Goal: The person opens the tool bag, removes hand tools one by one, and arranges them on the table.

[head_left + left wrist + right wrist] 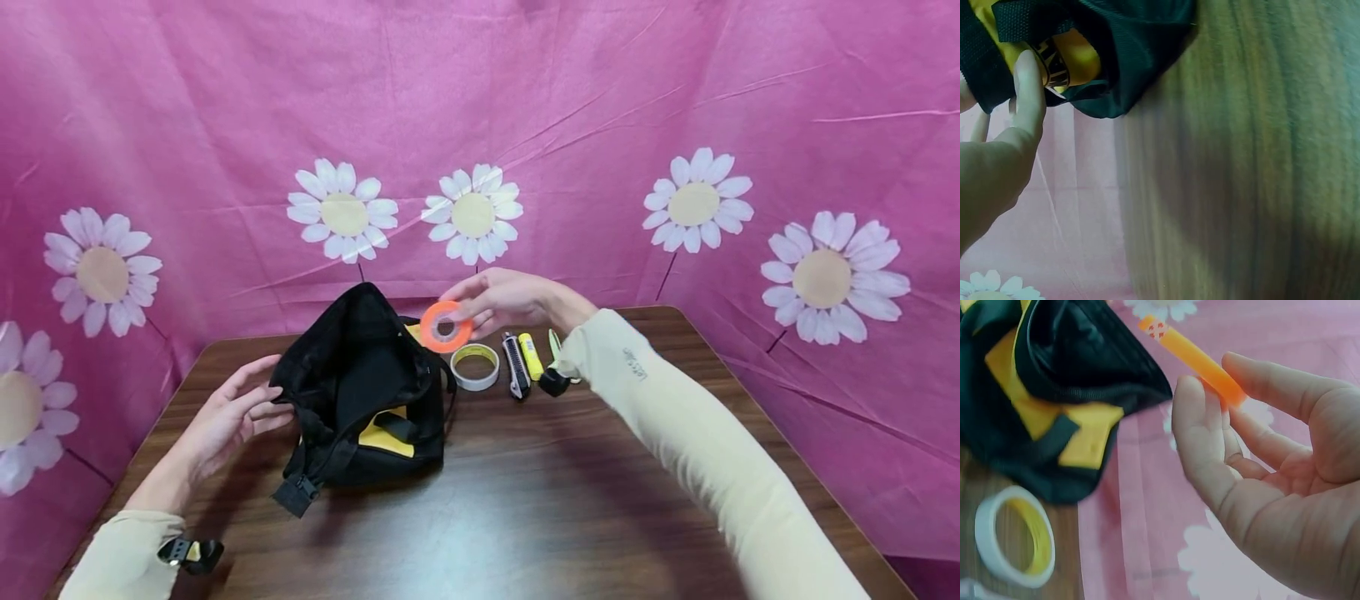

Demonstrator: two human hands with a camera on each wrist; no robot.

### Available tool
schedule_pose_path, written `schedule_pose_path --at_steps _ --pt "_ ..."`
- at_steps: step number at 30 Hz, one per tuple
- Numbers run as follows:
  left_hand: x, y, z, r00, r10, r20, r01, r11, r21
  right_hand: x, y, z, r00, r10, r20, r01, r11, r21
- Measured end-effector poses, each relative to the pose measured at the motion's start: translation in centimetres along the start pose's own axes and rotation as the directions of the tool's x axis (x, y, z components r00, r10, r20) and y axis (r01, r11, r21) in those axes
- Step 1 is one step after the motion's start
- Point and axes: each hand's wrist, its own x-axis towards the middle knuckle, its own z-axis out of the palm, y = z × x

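Observation:
A black and yellow bag [429, 417] stands on the table with its mouth gaping upward. At its left side my left hand [234, 414] pinches the rim, thumb against fingers; the left wrist view shows that hand [1007, 150] partly, by the bag's black edge [1141, 50]. My right hand [510, 298] holds an orange roll of tape [429, 327] between thumb and fingers, raised just right of the bag's opening. Edge-on, the orange tape [1194, 359] appears in the right wrist view, gripped at one end by the fingertips. The bag's inside is dark.
Right of the bag lie a white tape roll [475, 384] with a yellow core, a black and grey utility knife [516, 367], a yellow tube [531, 357] and a green-edged item [554, 343] partly behind the right wrist. A pink flowered cloth [585, 167] hangs behind the wooden table [480, 517].

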Motion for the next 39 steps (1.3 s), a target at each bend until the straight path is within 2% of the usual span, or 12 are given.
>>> schedule_pose_path --at_steps 4,9,13,15,18,20,22,26,29,31,37,39 --pt "-0.1 -0.4 0.3 0.999 0.046 -0.027 -0.047 0.998 -0.042 -2.8 1.2 -3.0 0.995 0.005 -0.096 0.000 0.999 0.052" --pt "-0.1 -1.1 0.6 0.995 0.075 -0.063 -0.081 0.993 -0.084 -6.6 3.2 -7.0 0.977 -0.001 -0.214 0.027 0.993 0.118" --pt "-0.5 -1.3 0.7 0.993 0.087 -0.081 -0.095 0.990 -0.102 -9.3 5.5 -9.9 0.959 -0.030 -0.281 0.061 0.993 0.100" --pt "-0.8 -1.3 0.6 0.992 0.093 -0.086 -0.103 0.989 -0.109 -10.5 7.1 -11.2 0.948 -0.038 -0.315 0.088 0.986 0.143" --pt "-1.1 -1.2 0.5 0.991 0.097 -0.086 -0.107 0.987 -0.118 -12.3 9.6 -12.9 0.934 -0.035 -0.356 0.137 0.954 0.267" --pt "-1.1 -1.3 0.5 0.991 0.097 -0.088 -0.106 0.988 -0.115 -13.7 11.2 -14.1 0.923 -0.023 -0.385 0.178 0.911 0.373" --pt "-1.0 -1.4 0.5 0.992 0.086 -0.094 -0.096 0.989 -0.108 -15.1 12.6 -15.2 0.915 -0.018 -0.403 0.205 0.881 0.427" --pt "-0.7 -1.6 0.5 0.991 0.064 -0.119 -0.074 0.994 -0.086 -17.8 15.3 -17.1 0.902 0.000 -0.432 0.230 0.847 0.479" --pt "-0.5 -1.7 0.5 0.990 0.052 -0.129 -0.063 0.995 -0.083 -19.4 17.1 -18.1 0.888 0.032 -0.459 0.232 0.831 0.506" --pt "-0.4 -1.7 0.4 0.991 0.047 -0.125 -0.058 0.995 -0.084 -20.2 18.4 -18.6 0.882 0.038 -0.469 0.250 0.807 0.535" --pt "-0.3 -1.5 -0.3 0.998 0.011 -0.059 -0.017 0.994 -0.112 -21.3 21.4 -19.7 0.873 -0.036 -0.486 0.348 0.744 0.570" --pt "-0.3 -1.3 -0.6 1.000 -0.003 -0.028 0.000 0.992 -0.123 -21.3 22.0 -20.0 0.861 -0.016 -0.508 0.358 0.730 0.582"
